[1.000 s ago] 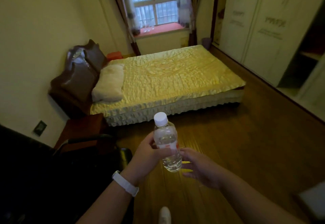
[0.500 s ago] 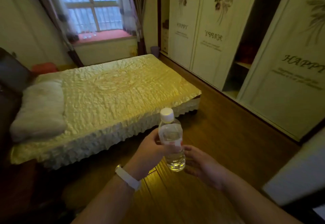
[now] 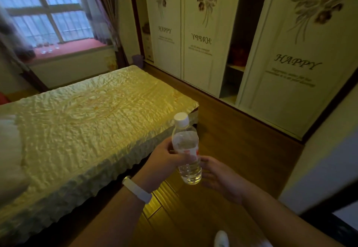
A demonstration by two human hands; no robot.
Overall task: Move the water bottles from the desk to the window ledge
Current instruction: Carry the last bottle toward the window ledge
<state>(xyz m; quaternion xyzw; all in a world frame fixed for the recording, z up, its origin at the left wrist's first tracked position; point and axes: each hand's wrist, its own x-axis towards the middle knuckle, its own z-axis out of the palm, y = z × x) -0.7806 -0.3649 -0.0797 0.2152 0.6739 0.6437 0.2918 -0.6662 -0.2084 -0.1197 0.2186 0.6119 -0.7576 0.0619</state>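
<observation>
Bottle stands upright in my left hand, fingers wrapped round it, while my right hand hovers open beside its base.

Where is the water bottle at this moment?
In the head view, the bottle is upright at lower centre, held by the left hand, beside the bed's corner; the right hand is open beside its base.

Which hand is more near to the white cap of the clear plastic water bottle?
Left. The left hand grips the clear plastic water bottle at its label, below the white cap. The right hand is open by the bottle's base, farther down.
</observation>
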